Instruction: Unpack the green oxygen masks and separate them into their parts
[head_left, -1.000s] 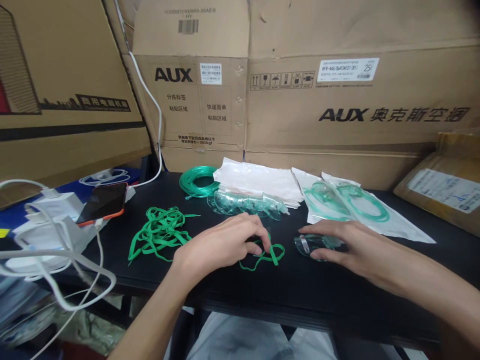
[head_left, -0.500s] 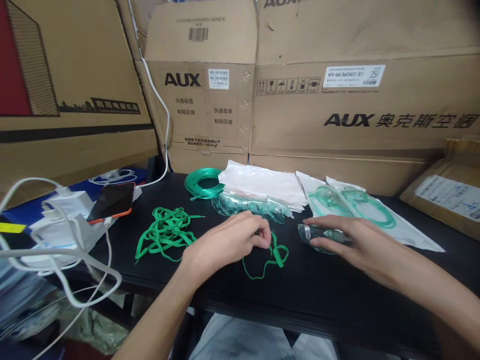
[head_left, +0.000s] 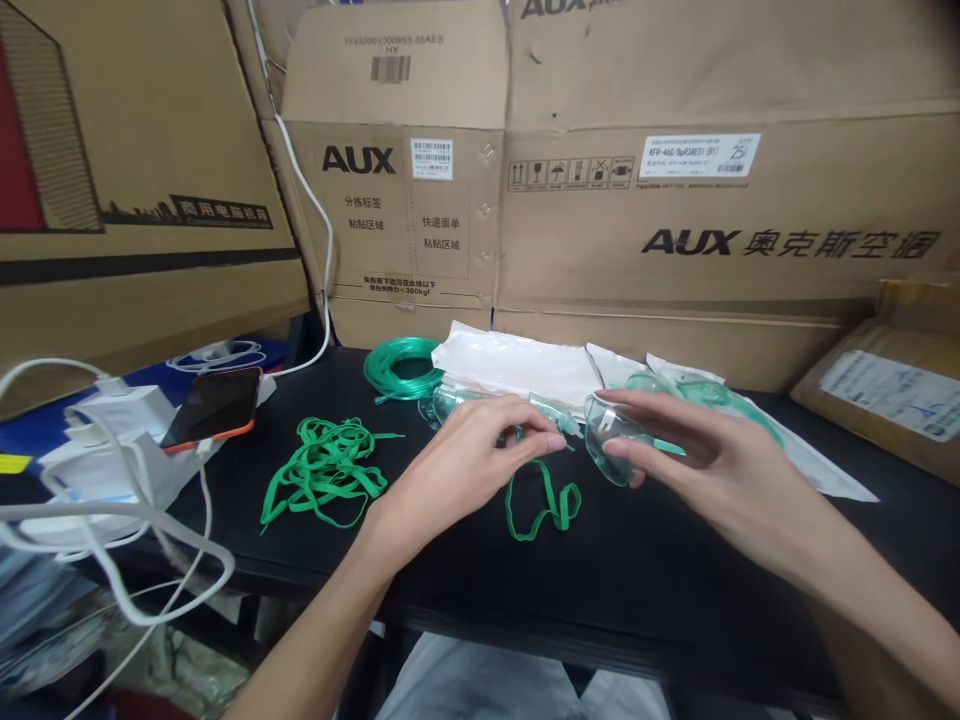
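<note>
My left hand [head_left: 472, 455] pinches one end of a green elastic strap [head_left: 553, 508], whose loose length curls on the black table below the fingertips. In my right hand [head_left: 697, 435] is a clear greenish oxygen mask [head_left: 600, 445], gripped between thumb and fingers, with its edge turned toward the left hand. A small gap separates the strap's end from the mask. Left of my left forearm lies a tangled pile of green straps [head_left: 326, 470]. Behind my hands, more clear masks [head_left: 448, 402] lie in a row, partly hidden by my left hand.
A coil of green tubing [head_left: 382, 372] and a stack of white pouches [head_left: 517, 362] sit at the back. Pouches with masks inside [head_left: 814, 460] lie right. Chargers [head_left: 127, 415], white cables and a phone [head_left: 221, 400] occupy the left. Cardboard boxes [head_left: 570, 270] stand behind.
The mask in my right hand has been raised and tilted, moving slightly left. My left hand has shifted right and up with the strap's end, bringing it nearer the mask.
</note>
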